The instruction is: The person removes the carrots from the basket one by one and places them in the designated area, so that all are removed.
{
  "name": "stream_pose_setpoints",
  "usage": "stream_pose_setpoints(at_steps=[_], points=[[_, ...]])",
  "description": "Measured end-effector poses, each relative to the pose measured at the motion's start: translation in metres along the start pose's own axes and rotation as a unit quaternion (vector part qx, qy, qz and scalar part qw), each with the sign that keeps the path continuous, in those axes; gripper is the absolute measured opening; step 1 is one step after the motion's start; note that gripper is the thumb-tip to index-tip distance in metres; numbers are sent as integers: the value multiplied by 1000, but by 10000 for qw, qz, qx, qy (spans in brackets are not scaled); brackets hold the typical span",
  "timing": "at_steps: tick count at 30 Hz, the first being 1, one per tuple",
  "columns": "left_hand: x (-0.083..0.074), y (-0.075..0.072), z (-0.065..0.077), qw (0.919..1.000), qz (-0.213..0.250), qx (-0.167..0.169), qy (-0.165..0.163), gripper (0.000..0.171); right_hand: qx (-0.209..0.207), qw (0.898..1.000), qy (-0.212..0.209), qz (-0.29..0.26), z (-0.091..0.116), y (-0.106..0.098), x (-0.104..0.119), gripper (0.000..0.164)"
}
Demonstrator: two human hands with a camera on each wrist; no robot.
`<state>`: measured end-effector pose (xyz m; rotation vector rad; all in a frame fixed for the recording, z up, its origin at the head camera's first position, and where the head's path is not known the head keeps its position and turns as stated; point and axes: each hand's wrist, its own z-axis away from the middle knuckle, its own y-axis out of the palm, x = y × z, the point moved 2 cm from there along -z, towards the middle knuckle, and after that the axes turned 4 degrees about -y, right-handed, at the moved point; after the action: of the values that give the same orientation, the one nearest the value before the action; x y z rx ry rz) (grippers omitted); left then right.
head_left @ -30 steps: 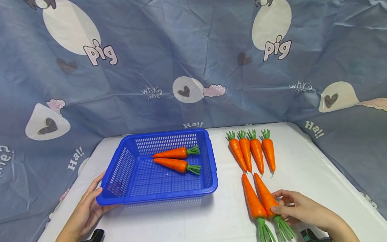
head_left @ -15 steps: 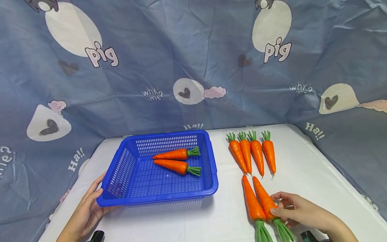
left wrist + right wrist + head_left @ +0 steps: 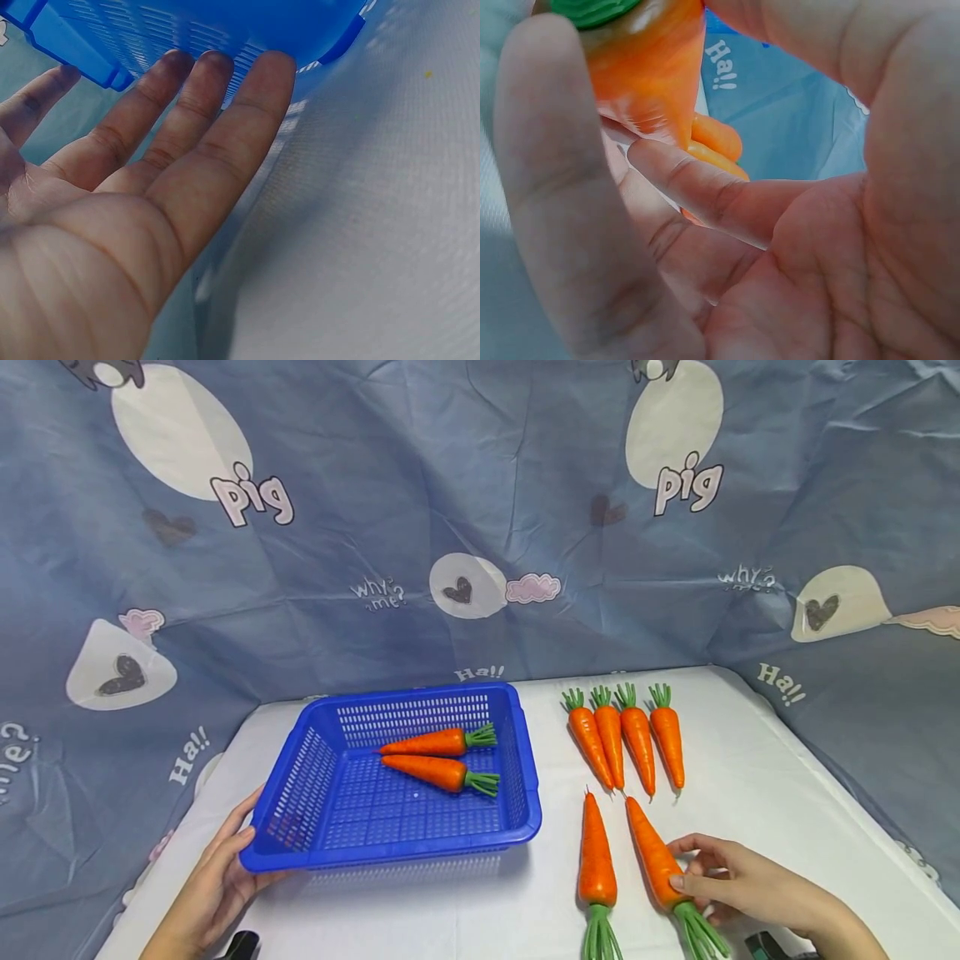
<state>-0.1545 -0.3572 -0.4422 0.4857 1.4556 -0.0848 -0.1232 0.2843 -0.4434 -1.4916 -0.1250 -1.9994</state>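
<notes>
Your right hand pinches an orange, tapering, green-stalked carrot on white cloth, tip toward eleven o'clock, while your straight-fingered left hand touches the blue slotted plastic basket, around half-past nine from that grip.

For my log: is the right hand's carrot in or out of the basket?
Out: the right hand pinches the carrot apart from the basket, to its right.

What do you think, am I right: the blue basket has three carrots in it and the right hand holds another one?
Not three: the head view shows two carrots in the blue basket. The right hand does hold another carrot.
</notes>
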Motion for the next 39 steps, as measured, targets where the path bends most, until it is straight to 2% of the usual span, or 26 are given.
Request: stream_pose_setpoints(at_steps=[15, 27, 33, 39], points=[[0, -1, 0, 9998, 145, 131, 71, 53, 29, 9998, -192, -60, 4, -1, 2, 50], [-1, 0, 0, 9998, -82, -121, -124, 53, -612, 9958, -194, 660, 6, -7, 25, 54], [-1, -1, 0, 9997, -104, -157, -122, 53, -695, 9869, -711, 1269, -2, 5, 54, 46], [0, -2, 1, 9995, -142, -227, -177, 53, -652, 9686, -1426, 1930, -14, 22, 76, 40]])
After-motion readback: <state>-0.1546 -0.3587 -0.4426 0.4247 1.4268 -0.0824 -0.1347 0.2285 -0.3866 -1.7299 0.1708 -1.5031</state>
